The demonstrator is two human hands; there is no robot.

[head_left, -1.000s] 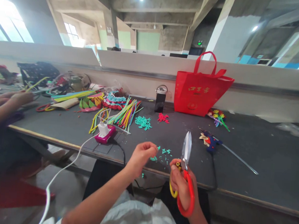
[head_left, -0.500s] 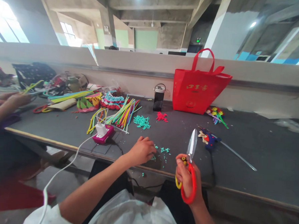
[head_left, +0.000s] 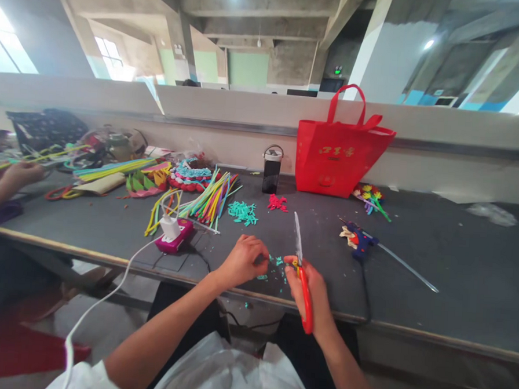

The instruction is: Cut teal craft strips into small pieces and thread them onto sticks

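My right hand [head_left: 310, 293] is closed round the red and yellow handles of a pair of scissors [head_left: 299, 243], whose blades point up and away from me. To its left, my left hand [head_left: 244, 262] hovers low at the table's front edge, fingers curled with the tips together; what they hold, if anything, is too small to make out. Small turquoise snippets [head_left: 278, 260] lie between the two hands. Farther back sits a heap of cut turquoise pieces [head_left: 243, 212], beside a smaller heap of red pieces [head_left: 277, 203].
A magenta power block [head_left: 175, 236] with a white plug and cable stands left, before a bundle of coloured fuzzy stems [head_left: 216, 198]. Behind are a dark bottle [head_left: 271, 172] and a red bag [head_left: 339, 164]. A blue glue gun [head_left: 359, 240] lies right. Another person's hand [head_left: 23, 173] works far left.
My right hand has moved left with the scissors, toward my left hand, and the blades have turned edge-on. My left hand stays near the same spot. The view has shifted slightly.
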